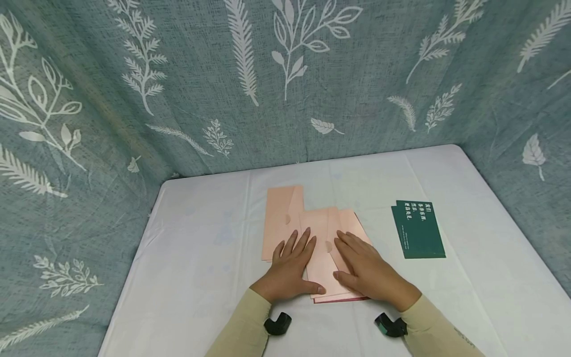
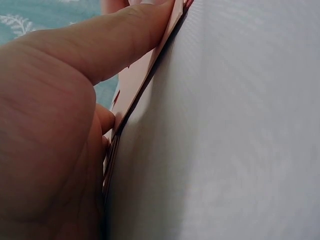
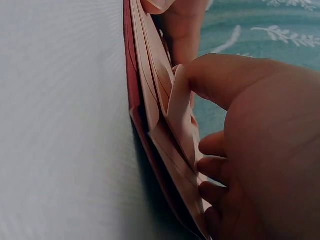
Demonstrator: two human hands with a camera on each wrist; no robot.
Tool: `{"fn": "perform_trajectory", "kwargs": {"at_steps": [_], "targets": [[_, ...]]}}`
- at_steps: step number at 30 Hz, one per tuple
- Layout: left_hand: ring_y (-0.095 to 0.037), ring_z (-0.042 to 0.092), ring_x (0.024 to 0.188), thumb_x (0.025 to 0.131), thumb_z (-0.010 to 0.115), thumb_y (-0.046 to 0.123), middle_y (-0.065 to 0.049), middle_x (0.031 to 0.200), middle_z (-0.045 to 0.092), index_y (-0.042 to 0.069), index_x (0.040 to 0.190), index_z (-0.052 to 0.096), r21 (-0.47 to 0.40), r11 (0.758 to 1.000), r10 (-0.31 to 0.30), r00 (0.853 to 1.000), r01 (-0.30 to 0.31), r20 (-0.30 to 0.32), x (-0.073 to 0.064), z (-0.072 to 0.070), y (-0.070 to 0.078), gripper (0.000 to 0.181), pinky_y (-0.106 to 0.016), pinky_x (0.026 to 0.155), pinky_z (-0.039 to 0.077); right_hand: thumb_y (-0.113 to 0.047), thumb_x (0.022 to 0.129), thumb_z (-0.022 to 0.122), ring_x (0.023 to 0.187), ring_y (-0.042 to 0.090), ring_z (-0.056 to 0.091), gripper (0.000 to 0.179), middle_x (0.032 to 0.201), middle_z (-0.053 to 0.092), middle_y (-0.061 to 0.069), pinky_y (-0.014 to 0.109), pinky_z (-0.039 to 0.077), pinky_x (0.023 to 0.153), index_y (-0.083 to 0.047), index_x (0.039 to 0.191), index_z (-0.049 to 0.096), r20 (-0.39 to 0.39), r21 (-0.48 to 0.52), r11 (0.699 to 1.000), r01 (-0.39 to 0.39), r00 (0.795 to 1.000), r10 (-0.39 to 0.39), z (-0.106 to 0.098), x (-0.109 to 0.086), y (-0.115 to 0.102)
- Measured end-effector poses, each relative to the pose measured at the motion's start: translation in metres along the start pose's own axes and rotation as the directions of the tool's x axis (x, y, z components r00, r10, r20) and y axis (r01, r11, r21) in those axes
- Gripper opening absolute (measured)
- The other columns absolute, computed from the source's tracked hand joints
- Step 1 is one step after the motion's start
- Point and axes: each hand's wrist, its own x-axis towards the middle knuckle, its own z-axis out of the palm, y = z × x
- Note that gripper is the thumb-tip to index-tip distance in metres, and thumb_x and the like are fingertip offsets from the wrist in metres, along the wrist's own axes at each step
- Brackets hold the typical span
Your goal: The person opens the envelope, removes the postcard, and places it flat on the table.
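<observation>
A pale pink envelope (image 1: 317, 223) lies uppermost on a small pile in front of me, with another pink envelope (image 1: 354, 224) showing from under it on the right. A dark red edge (image 3: 131, 65) shows at the bottom of the pile in the right wrist view. My left hand (image 1: 291, 273) rests on the upper envelope's left side, fingers spread and thumb along its near end. With straight fingers, my right hand (image 1: 372, 272) presses on the right side. In the right wrist view, its thumb touches a raised pink flap (image 3: 179, 102).
Another pink envelope (image 1: 277, 208) lies to the left, partly behind my left fingers. Dark green cards (image 1: 421, 238) with white writing overlap each other on the right. All of it lies on a white-covered table (image 1: 200, 238), with a leaf-patterned curtain (image 1: 196, 74) around its back and sides.
</observation>
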Motion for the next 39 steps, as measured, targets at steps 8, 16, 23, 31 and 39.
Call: {"fn": "perform_trajectory", "kwargs": {"at_steps": [8,16,23,31,39], "targets": [[-0.029,-0.014,0.164,0.088,0.081,0.068,0.0,0.182,-0.007,0.015,0.176,0.014,-0.004,1.0,0.002,1.0,-0.002,-0.001,0.0001,0.0002,-0.0001,0.123,-0.062,0.125,-0.002,-0.037,0.105,0.071,0.161,0.039,0.025,0.077,0.174,0.032,0.017,0.063,0.026,0.123,0.004,0.164,0.042,0.01,0.017,1.0,-0.01,1.0,0.01,-0.0014,0.0001,0.0006],[-0.027,-0.016,0.164,0.089,0.08,0.069,0.002,0.181,-0.008,0.015,0.176,0.013,-0.013,1.0,0.007,1.0,-0.007,0.003,0.0009,0.0005,-0.0013,0.123,-0.062,0.125,-0.003,-0.036,0.103,0.073,0.16,0.039,0.027,0.078,0.173,0.035,0.017,0.062,0.027,0.123,0.003,0.163,0.044,0.009,0.02,0.999,-0.027,1.0,0.027,-0.0015,0.001,0.0008],[-0.027,-0.016,0.164,0.088,0.081,0.069,0.001,0.181,-0.008,0.014,0.176,0.013,-0.016,1.0,0.004,1.0,-0.004,0.004,0.0006,0.0008,-0.0013,0.123,-0.062,0.125,-0.004,-0.029,0.101,0.071,0.157,0.04,0.034,0.076,0.172,0.037,0.017,0.062,0.032,0.121,0.001,0.165,0.042,-0.025,0.07,0.996,-0.046,0.999,0.048,-0.0044,0.0015,0.0017],[-0.028,-0.016,0.164,0.089,0.08,0.069,0.0,0.181,-0.008,0.014,0.176,0.013,-0.022,1.0,0.005,1.0,-0.005,0.001,0.0006,0.0009,-0.0015,0.123,-0.062,0.125,-0.004,-0.026,0.1,0.072,0.155,0.041,0.038,0.076,0.17,0.039,0.018,0.062,0.034,0.12,0.0,0.165,0.042,-0.047,0.094,0.995,-0.028,0.998,0.033,-0.0082,0.0006,0.0024],[-0.027,-0.016,0.164,0.089,0.08,0.069,0.0,0.181,-0.009,0.015,0.176,0.013,-0.023,1.0,0.004,1.0,-0.004,0.005,0.0008,0.001,-0.0015,0.123,-0.062,0.125,-0.004,-0.026,0.101,0.072,0.155,0.039,0.037,0.077,0.171,0.038,0.016,0.062,0.032,0.121,-0.001,0.167,0.04,-0.039,0.105,0.994,-0.042,0.998,0.046,-0.0075,0.0005,0.0051]]}}
